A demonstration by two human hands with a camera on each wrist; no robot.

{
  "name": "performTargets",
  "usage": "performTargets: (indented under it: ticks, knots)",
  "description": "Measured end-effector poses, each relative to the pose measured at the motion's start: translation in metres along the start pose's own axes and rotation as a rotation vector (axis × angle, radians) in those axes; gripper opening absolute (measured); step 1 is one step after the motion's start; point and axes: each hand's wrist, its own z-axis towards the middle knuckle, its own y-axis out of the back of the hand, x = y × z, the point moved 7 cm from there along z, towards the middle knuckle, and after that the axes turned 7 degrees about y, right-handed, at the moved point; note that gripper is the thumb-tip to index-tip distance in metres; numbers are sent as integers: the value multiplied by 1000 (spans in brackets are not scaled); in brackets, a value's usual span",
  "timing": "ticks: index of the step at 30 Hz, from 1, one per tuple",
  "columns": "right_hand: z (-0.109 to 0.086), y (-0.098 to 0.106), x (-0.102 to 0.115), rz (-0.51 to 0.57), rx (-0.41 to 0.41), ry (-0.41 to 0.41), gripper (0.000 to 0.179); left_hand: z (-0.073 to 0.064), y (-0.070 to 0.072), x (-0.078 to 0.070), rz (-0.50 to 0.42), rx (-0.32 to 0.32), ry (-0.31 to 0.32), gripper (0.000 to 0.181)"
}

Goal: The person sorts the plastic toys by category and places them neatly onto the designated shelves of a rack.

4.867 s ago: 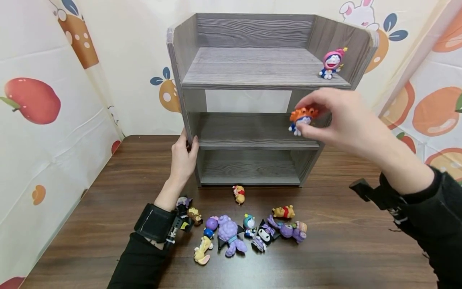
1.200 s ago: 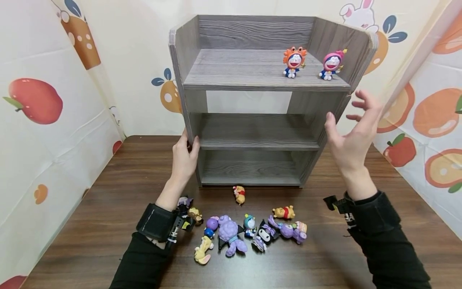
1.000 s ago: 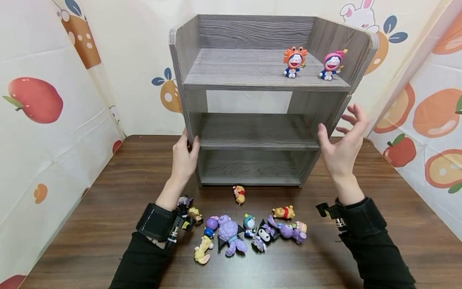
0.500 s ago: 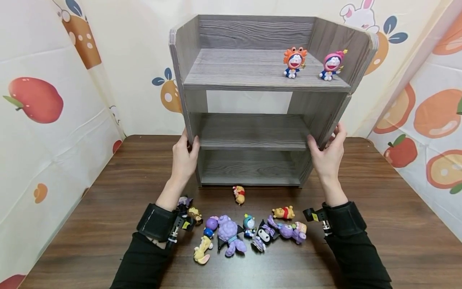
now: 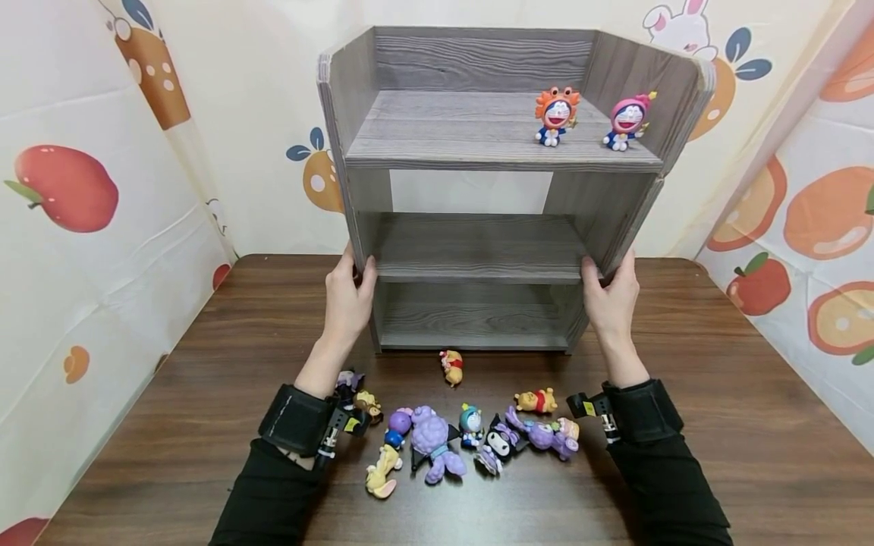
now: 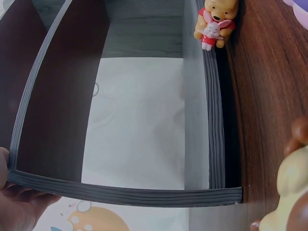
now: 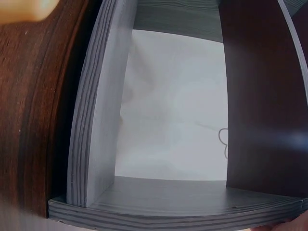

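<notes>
Here's the brown counter [image 5: 737, 455], spreading out beneath both grips, and standing on it, squarely between them, the grey shelf unit [image 5: 478, 262], grasped on both flanks! The left grip [image 5: 347, 302] clasps one upright, thumb at the front edge, fingers round the outside; the right grip [image 5: 612, 303] has the opposite upright the same way. Below each hand, a black wristband [image 5: 298, 417] with a yellow patch beside it, too small to read.

Down on the counter, nearer the left grip, lies the curly purple figure [image 5: 432, 436], with a black-hooded Kuromi [image 5: 501, 445] over toward the right grip. Up above the right grip, on the top board: pink-hooded Doraemon [image 5: 624, 125], and crab-hooded Doraemon [image 5: 555, 115] further inward, both upright! Between the grips, just before the unit's base, lies little Pooh [image 5: 452, 369].
</notes>
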Motion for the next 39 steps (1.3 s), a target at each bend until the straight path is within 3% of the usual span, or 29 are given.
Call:
performTargets:
  ticks: [10, 15, 18, 20, 24, 27, 33, 39]
  knots:
    - [-2, 1, 0, 12, -36, -5, 31, 1, 0, -3, 48, 13, -11, 30]
    - [-3, 1, -2, 11, -41, -15, 30, 3, 1, -8, 145, 60, 3, 25]
    - [-3, 1, -2, 19, -40, -14, 30, 4, 2, -10, 265, 127, 66, 28]
    - [-2, 1, -2, 25, -36, -15, 30, 2, 4, -9, 350, 192, 149, 39]
    - [-2, 0, -2, 38, -25, -17, 31, -7, 7, -6, 528, 374, 322, 65]
    - [-1, 0, -2, 54, -22, -18, 31, -19, 7, -7, 642, 495, 371, 70]
    - [-2, 0, -3, 56, -20, -14, 32, -40, 2, -26, 771, 599, 294, 47]
    - [-1, -1, -2, 69, -12, -15, 33, -62, -26, -45, 763, 673, 183, 32]
